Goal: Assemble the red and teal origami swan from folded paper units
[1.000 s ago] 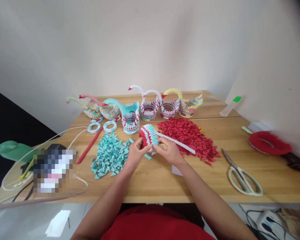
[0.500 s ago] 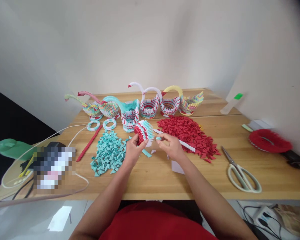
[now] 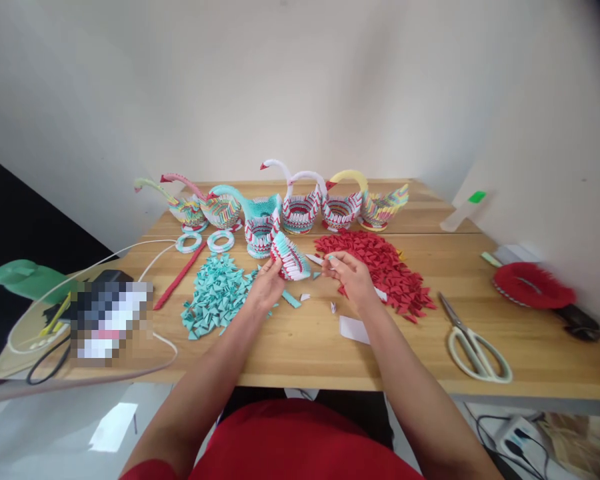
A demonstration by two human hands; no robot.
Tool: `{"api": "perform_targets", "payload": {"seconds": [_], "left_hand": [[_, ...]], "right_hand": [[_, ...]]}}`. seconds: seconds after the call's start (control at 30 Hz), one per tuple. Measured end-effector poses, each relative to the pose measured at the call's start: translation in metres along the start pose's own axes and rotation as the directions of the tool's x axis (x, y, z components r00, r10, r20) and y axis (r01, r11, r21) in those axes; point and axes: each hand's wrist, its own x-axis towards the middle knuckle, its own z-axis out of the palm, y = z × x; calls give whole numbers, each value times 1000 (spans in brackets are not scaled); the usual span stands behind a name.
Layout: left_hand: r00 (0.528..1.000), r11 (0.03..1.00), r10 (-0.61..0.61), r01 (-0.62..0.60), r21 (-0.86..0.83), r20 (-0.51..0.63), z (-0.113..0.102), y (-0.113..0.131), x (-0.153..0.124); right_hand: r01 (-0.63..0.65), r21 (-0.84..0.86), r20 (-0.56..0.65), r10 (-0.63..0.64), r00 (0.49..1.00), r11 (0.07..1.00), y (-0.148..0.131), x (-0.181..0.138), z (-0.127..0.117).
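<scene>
My left hand (image 3: 266, 285) grips a small bowl-shaped body of folded paper units (image 3: 289, 257), striped red, white and teal, held tilted above the wooden table (image 3: 300, 347). My right hand (image 3: 351, 275) pinches a small teal folded piece (image 3: 331, 257) just right of that body. A white strip of joined units (image 3: 314, 259) lies under my right hand and runs toward the red pile. A heap of teal folded triangles (image 3: 215, 300) lies left of my hands, a heap of red ones (image 3: 380, 265) on the right.
Several finished paper swans (image 3: 300, 207) stand in a row at the back. Two small paper rings (image 3: 220, 241) and a red strip (image 3: 179, 283) lie at the left. Scissors (image 3: 473, 343) and a red round piece (image 3: 533, 283) are on the right. A white cable (image 3: 130, 250) loops at the left edge.
My left hand has turned the paper body so that its hollow side shows. My right hand has pulled away from it to the right, holding a teal piece. The view shifted slightly.
</scene>
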Motion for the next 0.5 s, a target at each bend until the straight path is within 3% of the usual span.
{"api": "perform_targets", "payload": {"seconds": [0.13, 0.33, 0.43, 0.5], "left_hand": [[999, 997, -37, 38, -61, 3, -1, -2, 6], [985, 986, -103, 120, 117, -140, -11, 9, 0], [985, 978, -71, 101, 185, -159, -21, 24, -12], [986, 956, 27, 23, 294, -165, -25, 38, -23]], "right_hand": [[3, 14, 24, -3, 1000, 1000, 3, 0, 1], [-8, 44, 101, 4, 995, 999, 2, -4, 11], [-10, -3, 115, 10, 993, 1000, 1, -6, 15], [3, -60, 124, 5, 992, 998, 0, -9, 19]]}}
